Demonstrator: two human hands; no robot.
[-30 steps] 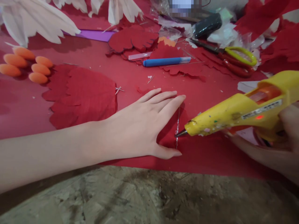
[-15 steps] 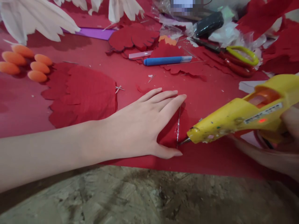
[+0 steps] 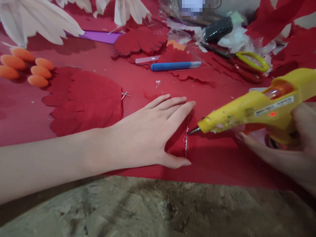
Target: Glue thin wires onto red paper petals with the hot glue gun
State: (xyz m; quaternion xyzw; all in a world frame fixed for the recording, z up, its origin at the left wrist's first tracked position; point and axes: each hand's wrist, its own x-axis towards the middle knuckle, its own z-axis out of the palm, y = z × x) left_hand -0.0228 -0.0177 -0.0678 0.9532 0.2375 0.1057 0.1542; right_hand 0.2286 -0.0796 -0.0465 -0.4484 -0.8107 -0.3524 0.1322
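My left hand (image 3: 150, 131) lies flat with fingers stretched out, pressing on a red paper piece (image 3: 176, 143) that it mostly covers. Along that piece's right edge, between thumb and index finger, runs a shiny line of glue (image 3: 186, 144). At the right, my right hand (image 3: 293, 154) is wrapped round a yellow glue gun (image 3: 234, 113) with a small red light lit. The gun's metal nozzle points left and meets the glue line, or nearly so. Left of the hand rests a scalloped stack of red paper (image 3: 86, 98), with crossed pins (image 3: 125, 94) at its right edge.
Orange oval pieces (image 3: 40, 70) sit at the left, below white petal shapes (image 3: 37, 19). A blue pen (image 3: 175, 65), red paper scraps (image 3: 140, 41), scissors (image 3: 251, 62) and crumpled plastic (image 3: 237, 39) lie farther back. The red work surface (image 3: 222, 168) ends at the front.
The glue gun in my right hand has moved away from me along the paper's edge, its nozzle going from near my thumb to about midway towards the index fingertip. My left hand stays put.
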